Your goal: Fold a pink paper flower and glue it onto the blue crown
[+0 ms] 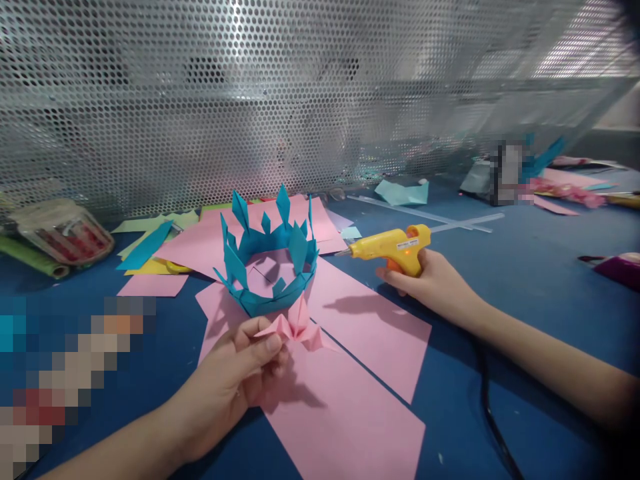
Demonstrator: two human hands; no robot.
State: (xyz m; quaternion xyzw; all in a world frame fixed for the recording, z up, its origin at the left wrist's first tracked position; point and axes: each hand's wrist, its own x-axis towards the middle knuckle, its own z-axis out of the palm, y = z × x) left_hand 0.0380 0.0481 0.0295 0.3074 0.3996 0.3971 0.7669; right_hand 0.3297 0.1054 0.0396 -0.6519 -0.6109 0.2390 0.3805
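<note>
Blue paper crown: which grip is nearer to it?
Left. The left grip, holding pink folded paper, is just in front of the crown; the right grip, on the glue gun, sits farther off to the right.

Rises behind a blue tabletop [525, 300] as a tall, silvery perforated metal panel [150, 133], spanning ten o'clock through twelve to two. Is dotted all over with small round holes. Carries a horizontal metal band [325, 92] across its middle. Shows dim, blurred shapes in or behind the mesh near eleven and twelve o'clock, too vague to name. Gleams with a white streak of light [236, 27] at eleven. Breaks into slanting edges near two o'clock, with a brighter, finely striped patch of light [575, 40] above. Gives way, between two and three, to a strip of pale wall [623, 110]. Spreads below in deep, matte blue from three o'clock through six to nine, flecked with tiny pale marks near five.
</note>
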